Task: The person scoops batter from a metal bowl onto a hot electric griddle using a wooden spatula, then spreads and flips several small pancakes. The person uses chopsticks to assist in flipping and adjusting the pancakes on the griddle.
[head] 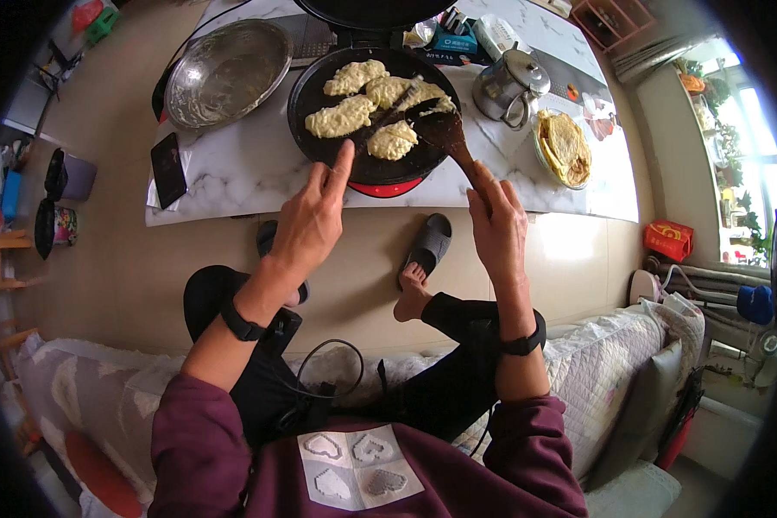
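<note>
A round black electric griddle [337,152] holds several portions of pale, lumpy batter [341,117]. My left hand [314,210] is over the griddle's near left side, index finger stretched out along a dark, thin utensil [388,111], probably chopsticks, that reaches across the plate between the portions. My right hand [500,223] grips the handle of a wooden spatula [450,137], whose blade lies at the griddle's right side beside the far right portion. The edge of the blade is partly hidden by batter.
A batter-smeared metal bowl [230,74] stands left of the griddle, with a phone [168,170] nearer me. On the right are a metal teapot [511,84] and a glass dish of cooked flatbreads [563,149]. The griddle's raised lid [375,10] is at the back.
</note>
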Available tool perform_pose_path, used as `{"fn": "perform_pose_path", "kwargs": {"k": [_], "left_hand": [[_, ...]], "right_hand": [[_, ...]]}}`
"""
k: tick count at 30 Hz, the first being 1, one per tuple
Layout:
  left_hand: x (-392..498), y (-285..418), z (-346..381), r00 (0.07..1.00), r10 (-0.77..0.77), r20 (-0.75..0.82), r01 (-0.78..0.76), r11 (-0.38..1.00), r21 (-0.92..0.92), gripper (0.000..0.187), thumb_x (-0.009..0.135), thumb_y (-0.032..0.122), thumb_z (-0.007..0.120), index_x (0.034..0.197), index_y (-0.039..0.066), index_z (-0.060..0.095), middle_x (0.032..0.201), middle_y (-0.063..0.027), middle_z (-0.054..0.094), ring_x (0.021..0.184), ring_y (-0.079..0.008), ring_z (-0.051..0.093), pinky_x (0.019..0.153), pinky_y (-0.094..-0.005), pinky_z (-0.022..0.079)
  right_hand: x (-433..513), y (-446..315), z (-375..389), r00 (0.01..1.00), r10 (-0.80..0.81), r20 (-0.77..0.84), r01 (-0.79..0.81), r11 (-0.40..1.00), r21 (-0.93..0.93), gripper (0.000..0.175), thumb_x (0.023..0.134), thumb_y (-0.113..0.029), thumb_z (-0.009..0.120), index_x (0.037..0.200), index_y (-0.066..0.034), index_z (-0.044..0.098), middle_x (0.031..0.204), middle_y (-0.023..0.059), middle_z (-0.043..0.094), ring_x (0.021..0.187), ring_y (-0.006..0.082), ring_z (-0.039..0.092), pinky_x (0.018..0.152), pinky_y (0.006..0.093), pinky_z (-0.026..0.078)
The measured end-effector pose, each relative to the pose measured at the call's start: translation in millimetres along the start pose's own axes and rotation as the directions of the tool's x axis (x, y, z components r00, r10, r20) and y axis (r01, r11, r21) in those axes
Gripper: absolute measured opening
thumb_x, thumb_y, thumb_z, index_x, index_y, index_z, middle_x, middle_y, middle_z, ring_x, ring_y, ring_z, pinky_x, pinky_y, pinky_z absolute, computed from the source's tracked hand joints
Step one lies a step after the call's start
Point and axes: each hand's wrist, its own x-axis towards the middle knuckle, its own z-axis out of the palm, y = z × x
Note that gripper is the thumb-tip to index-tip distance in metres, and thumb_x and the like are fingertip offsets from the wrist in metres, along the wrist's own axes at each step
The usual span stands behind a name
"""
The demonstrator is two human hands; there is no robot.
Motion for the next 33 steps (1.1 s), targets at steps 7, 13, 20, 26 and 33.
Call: {"fn": "perform_pose_path", "kwargs": {"k": [7, 13, 20, 26, 33], "left_hand": [[-14.0, 17.3, 13.0, 0.996, 0.054, 0.068, -0.051, 0.998, -0.044, 0.075, 0.083, -0.008, 0.048, 0.152, 0.015, 0.028, 0.097, -0.0141, 0.047, 0.073, -0.0354, 0.056, 0.061, -0.0421, 0.05], [-6.8, 10.9, 12.5, 0.997, 0.02, 0.071, -0.019, 1.0, -0.01, 0.075, 0.082, -0.008, 0.047, 0.151, 0.014, 0.028, 0.101, -0.019, 0.054, 0.076, -0.0409, 0.06, 0.061, -0.0469, 0.051], [-2.2, -4.7, 6.6, 0.995, 0.02, 0.093, -0.032, 0.992, 0.124, 0.073, 0.081, -0.007, 0.049, 0.149, 0.011, 0.031, 0.095, -0.0178, 0.057, 0.07, -0.0396, 0.062, 0.059, -0.0461, 0.053], [-8.2, -15.1, 12.5, 0.974, -0.07, 0.217, 0.003, 0.956, 0.295, 0.072, 0.082, -0.006, 0.047, 0.15, 0.012, 0.029, 0.099, -0.0196, 0.056, 0.073, -0.0415, 0.063, 0.06, -0.0473, 0.053], [13.5, -16.1, 7.0, 0.996, -0.026, 0.087, -0.001, 0.955, 0.295, 0.069, 0.084, -0.003, 0.051, 0.148, 0.006, 0.027, 0.101, -0.0204, 0.055, 0.072, -0.0394, 0.064, 0.059, -0.0459, 0.055]], "right_hand": [[6.0, -5.3, 3.7, 0.999, -0.051, 0.009, 0.049, 0.99, 0.129, 0.033, 0.088, -0.01, 0.064, 0.119, -0.0054, 0.059, 0.094, 0.014, 0.063, 0.081, 0.0352, 0.062, 0.072, 0.0387, 0.05], [-0.3, -11.6, -3.8, 0.997, -0.073, 0.032, 0.066, 0.98, 0.186, 0.031, 0.087, -0.009, 0.065, 0.117, -0.0064, 0.061, 0.091, 0.0136, 0.062, 0.077, 0.0334, 0.062, 0.07, 0.0381, 0.049], [-11.1, -9.3, -12.3, 0.992, -0.111, 0.06, 0.101, 0.983, 0.15, 0.033, 0.086, -0.009, 0.065, 0.119, -0.0093, 0.061, 0.086, 0.0115, 0.06, 0.073, 0.0331, 0.06, 0.066, 0.0384, 0.049], [-12.0, -4.4, -26.7, 0.99, -0.133, -0.051, 0.142, 0.951, 0.274, 0.036, 0.085, -0.005, 0.066, 0.121, -0.0041, 0.06, 0.086, 0.0117, 0.059, 0.07, 0.0228, 0.057, 0.068, 0.0307, 0.048], [-4.2, 9.7, -23.0, 1.0, -0.016, -0.01, 0.018, 0.967, 0.256, 0.033, 0.087, -0.008, 0.066, 0.12, -0.0039, 0.062, 0.09, 0.0127, 0.063, 0.074, 0.0248, 0.061, 0.068, 0.0314, 0.048]]}}
